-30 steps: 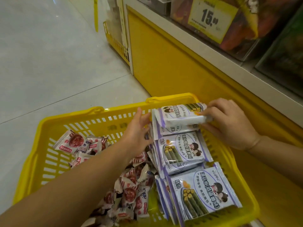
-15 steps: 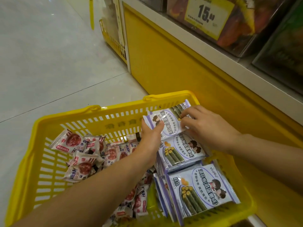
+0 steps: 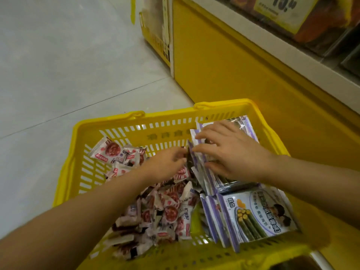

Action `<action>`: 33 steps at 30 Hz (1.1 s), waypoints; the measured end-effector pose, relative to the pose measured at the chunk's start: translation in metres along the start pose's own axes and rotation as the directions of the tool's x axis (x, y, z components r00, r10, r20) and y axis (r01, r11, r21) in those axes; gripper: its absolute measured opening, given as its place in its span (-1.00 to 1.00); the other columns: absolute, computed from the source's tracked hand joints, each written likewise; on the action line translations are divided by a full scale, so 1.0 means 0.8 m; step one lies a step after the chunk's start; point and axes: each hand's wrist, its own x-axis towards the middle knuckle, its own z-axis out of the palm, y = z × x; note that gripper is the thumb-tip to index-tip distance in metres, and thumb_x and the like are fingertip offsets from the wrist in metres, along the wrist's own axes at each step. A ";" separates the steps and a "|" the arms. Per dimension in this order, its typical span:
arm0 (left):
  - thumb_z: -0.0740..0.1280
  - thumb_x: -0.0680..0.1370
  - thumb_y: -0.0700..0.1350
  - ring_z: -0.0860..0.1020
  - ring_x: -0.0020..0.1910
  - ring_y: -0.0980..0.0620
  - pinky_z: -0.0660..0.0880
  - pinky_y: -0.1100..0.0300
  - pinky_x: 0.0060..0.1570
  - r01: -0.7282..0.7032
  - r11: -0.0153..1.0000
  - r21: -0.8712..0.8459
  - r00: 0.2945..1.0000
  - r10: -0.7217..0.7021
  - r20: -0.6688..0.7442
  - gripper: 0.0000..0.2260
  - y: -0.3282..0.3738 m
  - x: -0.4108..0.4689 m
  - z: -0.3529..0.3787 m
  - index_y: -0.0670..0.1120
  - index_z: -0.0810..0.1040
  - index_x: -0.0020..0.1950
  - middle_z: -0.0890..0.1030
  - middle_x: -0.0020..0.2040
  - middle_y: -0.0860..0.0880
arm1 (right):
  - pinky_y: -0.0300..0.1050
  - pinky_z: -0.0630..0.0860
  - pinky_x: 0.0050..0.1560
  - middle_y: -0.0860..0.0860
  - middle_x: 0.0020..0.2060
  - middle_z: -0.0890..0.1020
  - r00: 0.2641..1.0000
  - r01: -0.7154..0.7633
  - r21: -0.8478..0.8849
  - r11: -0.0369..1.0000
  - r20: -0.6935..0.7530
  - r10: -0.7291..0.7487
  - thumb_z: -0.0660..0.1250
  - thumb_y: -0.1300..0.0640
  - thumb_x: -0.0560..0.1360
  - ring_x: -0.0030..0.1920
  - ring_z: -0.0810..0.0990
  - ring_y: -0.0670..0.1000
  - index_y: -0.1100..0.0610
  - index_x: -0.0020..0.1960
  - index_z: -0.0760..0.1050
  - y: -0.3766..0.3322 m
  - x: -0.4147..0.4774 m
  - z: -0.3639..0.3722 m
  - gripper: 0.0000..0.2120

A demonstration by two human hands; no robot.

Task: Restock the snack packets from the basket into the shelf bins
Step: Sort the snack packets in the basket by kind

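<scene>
Yellow paper price tag (image 3: 281, 13) on clear shelf bin (image 3: 323, 26) front: large "15", top cropped. Purple-and-white foil packet (image 3: 259, 217), near-right corner of yellow plastic basket (image 3: 165, 116): Chinese print, blurred, unreadable.

The yellow slotted plastic basket (image 3: 81, 172) is sitting just beside the yellow flat-panelled shelf base (image 3: 224, 65), which is running along its right side. The pale tiled floor (image 3: 58, 55) is stretching away to its left and behind it.

A heap of small white-and-red foil snack packets (image 3: 167, 211) is lying in the basket's left half. Flat purple-and-white plastic snack packets (image 3: 259, 217) are standing in rows along its right wall.

The right hand (image 3: 229, 152) is lying on the row at the far right corner. The left hand (image 3: 165, 164) is touching that row's left edge.
</scene>
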 end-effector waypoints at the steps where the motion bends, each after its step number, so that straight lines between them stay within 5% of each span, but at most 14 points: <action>1: 0.19 0.62 0.04 0.46 0.23 0.04 0.42 0.12 0.18 -0.054 0.986 0.155 0.998 0.050 0.033 -0.64 -0.010 -0.007 0.004 0.02 0.37 0.41 0.44 0.37 0.01 | 0.23 0.29 0.34 0.12 0.26 0.54 0.998 0.014 -0.001 1.000 0.055 -0.014 0.42 -0.06 0.39 0.34 0.44 0.20 0.01 0.26 0.53 -0.005 0.007 0.004 -0.55; 4: 0.23 0.59 0.09 0.39 0.30 -0.04 0.34 -0.02 0.30 -0.267 0.848 0.457 0.959 0.189 0.209 -0.61 -0.033 -0.020 0.036 0.06 0.37 0.41 0.40 0.37 -0.01 | 0.31 -0.02 0.45 0.09 0.50 0.23 0.960 -0.030 -0.050 0.998 0.276 0.043 0.22 -0.29 0.48 0.53 0.08 0.17 -0.11 0.45 0.28 -0.001 0.015 0.023 -0.41; 6: 0.21 0.58 0.13 0.27 0.41 -0.09 0.15 -0.13 0.44 -0.345 0.770 0.536 0.932 0.211 0.296 -0.56 -0.040 -0.022 0.061 0.06 0.32 0.44 0.31 0.44 -0.05 | 0.29 -0.04 0.47 0.05 0.54 0.12 0.943 -0.064 -0.066 0.996 0.321 0.082 0.10 -0.33 0.51 0.54 -0.02 0.14 -0.16 0.46 0.22 0.013 0.014 0.033 -0.43; 9: 0.18 0.60 0.16 0.08 0.51 -0.16 -0.12 -0.18 0.46 -0.341 0.744 0.575 0.921 0.143 0.362 -0.49 -0.047 -0.018 0.091 0.00 0.22 0.50 0.08 0.55 -0.14 | 0.26 0.13 0.43 0.06 0.47 0.29 0.950 -0.088 -0.022 0.996 0.299 0.090 0.11 -0.29 0.51 0.50 0.16 0.17 -0.12 0.31 0.42 0.035 0.009 0.035 -0.54; 14: 0.06 0.58 0.30 -0.18 0.54 -0.17 -0.25 -0.25 0.43 -0.302 0.649 0.698 0.926 0.027 0.376 -0.39 -0.051 -0.007 0.113 0.01 0.14 0.53 -0.16 0.57 -0.20 | 0.26 0.33 0.32 0.14 0.38 0.43 0.982 0.064 -0.012 0.998 0.179 -0.061 0.09 -0.31 0.50 0.40 0.35 0.24 -0.03 0.28 0.50 0.051 0.009 0.042 -0.47; 18: 0.17 0.62 0.09 -0.07 0.53 -0.27 -0.16 -0.31 0.43 -0.302 0.562 0.770 0.928 -0.013 0.373 -0.50 -0.043 0.008 0.117 0.01 0.15 0.52 0.02 0.55 -0.26 | 0.18 0.24 0.37 0.24 0.38 0.41 0.991 0.112 0.027 0.993 0.066 -0.113 0.16 -0.28 0.49 0.35 0.42 0.25 0.13 0.35 0.47 0.055 0.019 0.039 -0.38; 21: 0.22 0.59 -0.05 0.01 0.51 -0.28 -0.07 -0.29 0.42 -0.388 0.450 0.804 0.903 0.008 0.430 -0.48 -0.045 0.012 0.106 0.02 0.13 0.52 0.13 0.53 -0.25 | 0.22 0.13 0.41 0.25 0.35 0.44 0.991 0.132 0.000 0.991 0.023 -0.132 0.33 0.01 0.48 0.36 0.42 0.25 0.19 0.33 0.48 0.054 0.020 0.041 -0.53; 24: 0.20 0.59 0.08 0.18 0.46 -0.24 0.13 -0.18 0.38 -0.477 0.340 0.810 0.863 0.006 0.506 -0.48 -0.053 0.009 0.091 0.03 0.16 0.52 0.29 0.47 -0.23 | 0.30 0.05 0.44 0.19 0.37 0.45 0.992 0.079 -0.008 0.997 0.095 -0.078 0.41 0.12 0.44 0.45 0.31 0.23 0.11 0.24 0.55 0.045 0.009 0.045 -0.64; 27: 0.09 0.56 0.30 0.39 0.27 -0.25 0.32 -0.11 0.22 -0.455 0.423 0.783 0.855 -0.037 0.517 -0.39 -0.055 0.007 0.080 -0.01 0.19 0.50 0.42 0.33 -0.23 | 0.29 -0.03 0.49 0.10 0.38 0.44 0.993 -0.001 0.026 1.000 0.122 -0.002 0.22 -0.01 0.51 0.50 0.20 0.15 0.02 0.14 0.58 0.036 -0.001 0.050 -0.72; 30: 0.14 0.41 0.49 0.44 0.20 -0.32 0.43 -0.11 0.16 -0.427 0.522 0.738 0.803 -0.155 0.575 -0.14 -0.052 0.000 0.081 0.02 0.05 0.55 0.22 0.45 -0.28 | 0.30 -0.01 0.48 0.08 0.38 0.44 0.993 -0.002 0.024 1.000 0.119 -0.001 0.16 -0.13 0.52 0.51 0.19 0.13 0.01 0.12 0.58 0.038 -0.001 0.052 -0.66; 33: 0.20 0.42 0.45 0.42 0.22 -0.33 0.35 -0.16 0.19 -0.473 0.445 0.761 0.790 -0.169 0.589 -0.15 -0.053 -0.005 0.091 0.07 0.00 0.56 0.16 0.47 -0.30 | 0.34 0.05 0.46 0.09 0.37 0.46 0.994 0.020 -0.010 1.000 0.108 -0.019 0.17 -0.20 0.51 0.49 0.22 0.16 0.00 0.12 0.58 0.039 0.000 0.054 -0.62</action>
